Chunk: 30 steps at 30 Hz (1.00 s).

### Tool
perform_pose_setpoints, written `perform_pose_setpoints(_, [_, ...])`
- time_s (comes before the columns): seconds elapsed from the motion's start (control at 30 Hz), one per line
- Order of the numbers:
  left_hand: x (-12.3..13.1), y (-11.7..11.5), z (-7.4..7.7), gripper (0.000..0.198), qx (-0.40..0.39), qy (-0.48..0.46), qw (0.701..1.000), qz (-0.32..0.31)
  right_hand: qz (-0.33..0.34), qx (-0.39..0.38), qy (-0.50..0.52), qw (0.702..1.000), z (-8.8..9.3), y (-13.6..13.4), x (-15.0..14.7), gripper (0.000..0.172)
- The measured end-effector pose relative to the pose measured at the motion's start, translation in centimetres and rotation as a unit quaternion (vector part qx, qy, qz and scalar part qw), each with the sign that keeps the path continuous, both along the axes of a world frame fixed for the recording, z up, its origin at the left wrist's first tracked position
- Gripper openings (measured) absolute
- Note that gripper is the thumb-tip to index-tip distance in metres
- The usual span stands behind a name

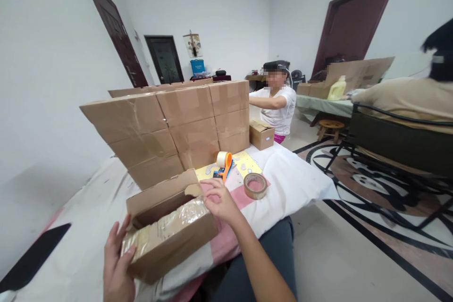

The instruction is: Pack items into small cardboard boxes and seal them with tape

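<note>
Cardboard carton (177,249), probably stiff, weighty, suits gripping by its ends: left hand (118,257) clasping, right hand (220,202) opposite, hold unclear.

Left grip (118,257) splayed, right grip (220,200) curled

Draped table (300,170) (white), stacked cartons (191,125), tape roll (255,195)

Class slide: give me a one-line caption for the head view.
Left hand and right hand at an open carton of wrapped packs, stacked boxes behind.
</note>
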<state>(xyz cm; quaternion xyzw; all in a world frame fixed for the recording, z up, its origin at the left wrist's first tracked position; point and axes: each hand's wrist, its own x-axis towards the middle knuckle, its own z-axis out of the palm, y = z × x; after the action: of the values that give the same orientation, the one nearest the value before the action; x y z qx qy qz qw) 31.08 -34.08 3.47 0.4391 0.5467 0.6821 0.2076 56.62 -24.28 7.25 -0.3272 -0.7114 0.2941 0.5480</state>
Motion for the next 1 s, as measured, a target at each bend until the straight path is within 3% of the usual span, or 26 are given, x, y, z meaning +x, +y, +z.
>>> perform_pose_setpoints(0.1, [-0.2,-0.3,0.0,0.059,0.036,-0.026,0.999,-0.019,-0.007,0.016,-0.004,1.0,-0.1,-0.1,0.2,0.015])
perform_pose_setpoints(0.3, [-1.3,-0.4,-0.2,0.057,0.014,0.075,0.997,0.0,0.023,0.014,-0.03,0.999,0.1,-0.2,0.7,0.011])
perform_pose_setpoints(0.5, [-1.1,-0.6,0.8,0.053,-0.002,-0.091,0.995,-0.041,0.018,-0.022,0.005,1.0,-0.5,0.0,0.0,0.016])
perform_pose_setpoints(0.67, [-0.9,-0.5,1.8,0.062,-0.01,-0.121,0.992,-0.024,0.035,-0.052,0.074,0.995,-1.1,0.1,-0.8,0.015])
perform_pose_setpoints(0.73, [-1.0,-0.4,2.3,0.073,-0.037,-0.137,0.989,-0.032,0.048,-0.075,0.099,0.991,-1.4,0.3,-0.9,0.029])
perform_pose_setpoints(0.87, [-1.7,-0.2,2.8,0.093,-0.093,-0.16,0.981,-0.057,0.111,-0.137,0.137,0.975,-2.2,0.9,-1.1,0.072])
perform_pose_setpoints(1.0, [-3.0,0.4,2.1,0.088,-0.087,-0.137,0.983,-0.087,0.153,-0.152,0.168,0.962,-2.6,1.4,-1.4,0.085])
